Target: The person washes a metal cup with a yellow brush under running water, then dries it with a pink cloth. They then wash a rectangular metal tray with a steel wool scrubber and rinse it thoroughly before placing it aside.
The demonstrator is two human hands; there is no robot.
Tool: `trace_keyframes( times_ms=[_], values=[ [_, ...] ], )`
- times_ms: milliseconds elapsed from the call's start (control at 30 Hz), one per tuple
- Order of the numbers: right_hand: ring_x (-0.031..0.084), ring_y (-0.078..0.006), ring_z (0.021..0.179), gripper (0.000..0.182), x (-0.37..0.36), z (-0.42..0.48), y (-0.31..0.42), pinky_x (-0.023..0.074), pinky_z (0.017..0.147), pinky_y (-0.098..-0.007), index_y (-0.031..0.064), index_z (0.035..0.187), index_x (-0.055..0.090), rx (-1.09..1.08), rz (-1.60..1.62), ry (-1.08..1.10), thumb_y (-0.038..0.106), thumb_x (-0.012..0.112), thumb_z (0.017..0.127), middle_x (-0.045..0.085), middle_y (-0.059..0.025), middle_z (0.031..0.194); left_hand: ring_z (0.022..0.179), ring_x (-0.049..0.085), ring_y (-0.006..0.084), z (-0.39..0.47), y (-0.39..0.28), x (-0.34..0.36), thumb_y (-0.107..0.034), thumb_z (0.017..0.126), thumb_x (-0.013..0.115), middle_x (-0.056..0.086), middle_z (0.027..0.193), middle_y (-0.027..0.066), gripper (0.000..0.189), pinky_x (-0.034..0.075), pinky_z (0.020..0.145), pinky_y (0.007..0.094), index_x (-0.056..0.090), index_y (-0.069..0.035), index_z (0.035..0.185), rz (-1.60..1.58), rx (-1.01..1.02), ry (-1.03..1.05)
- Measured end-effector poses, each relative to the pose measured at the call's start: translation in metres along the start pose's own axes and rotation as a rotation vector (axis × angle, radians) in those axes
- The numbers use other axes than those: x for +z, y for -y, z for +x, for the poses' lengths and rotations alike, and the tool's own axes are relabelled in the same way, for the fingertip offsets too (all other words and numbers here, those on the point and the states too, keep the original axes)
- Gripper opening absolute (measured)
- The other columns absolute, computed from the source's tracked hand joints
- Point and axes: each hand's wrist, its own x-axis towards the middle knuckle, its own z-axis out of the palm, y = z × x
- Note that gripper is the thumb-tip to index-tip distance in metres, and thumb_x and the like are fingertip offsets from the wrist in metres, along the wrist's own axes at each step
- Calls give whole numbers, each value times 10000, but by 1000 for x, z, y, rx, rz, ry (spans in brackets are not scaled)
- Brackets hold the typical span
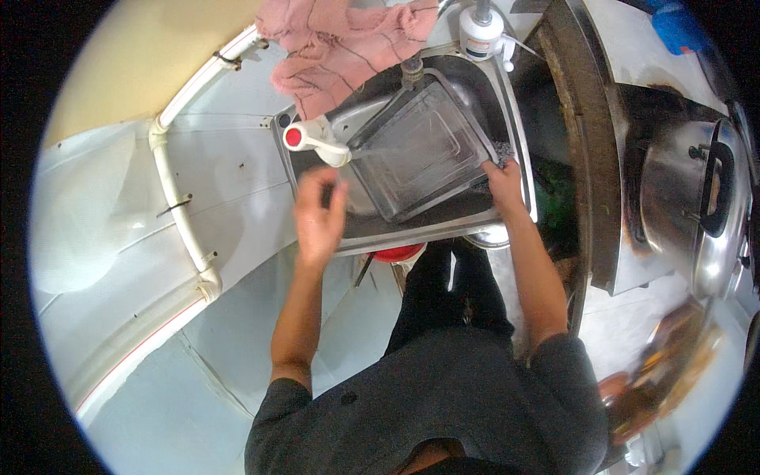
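Note:
A rectangular metal tray [424,151] lies slanted in the stainless steel sink [362,240], wet across its face. My right hand [503,181] grips the tray's near right corner, thumb on the rim. Just below the white tap [320,142] with a red cap, my left hand [320,217] is blurred, its thumb and fingers apart and nothing visible in it. A faint stream runs from the tap's spout onto the tray. White suds show beside my right hand.
A pink cloth [350,47] hangs over the sink's far edge. At the far right corner stands a white tap-like fixture [480,35]. White pipes [178,196] run along the left wall. A large steel pot [677,202] with black handles is on the right.

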Motion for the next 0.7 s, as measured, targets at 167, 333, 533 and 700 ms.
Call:
trace_keyframes(
  times_ms=[167,333,533,700],
  values=[
    [698,-204,831,207,-23,-3,-16,557,764,-350,-19,1055,701,17,193,-30,48,694,859,730,-74,934,1233,603,300,58,-122,-21,-89,990,665,599,1401,190,346,467,1077,430,616,14,1317,-525,266,-501],
    [695,-228,820,247,-19,-8,-6,574,690,-394,0,1083,653,159,318,45,43,715,848,706,-91,942,1296,576,381,70,-144,-29,-52,907,701,581,1418,225,368,440,1105,456,671,-14,1271,-9,378,-336],
    [656,-289,862,566,12,-5,-18,563,684,-465,15,1256,477,398,392,35,103,783,788,631,-129,1070,1447,456,325,58,-118,-44,-53,851,731,492,1549,198,657,320,1213,446,510,9,1466,-114,363,-277],
    [667,-330,1080,602,42,-18,-12,591,870,-559,27,1322,493,447,531,193,52,763,784,639,-153,1189,1505,366,310,-11,16,-57,-259,961,746,364,1632,225,774,261,1251,440,358,44,1558,-58,-259,-271]
  ],
)
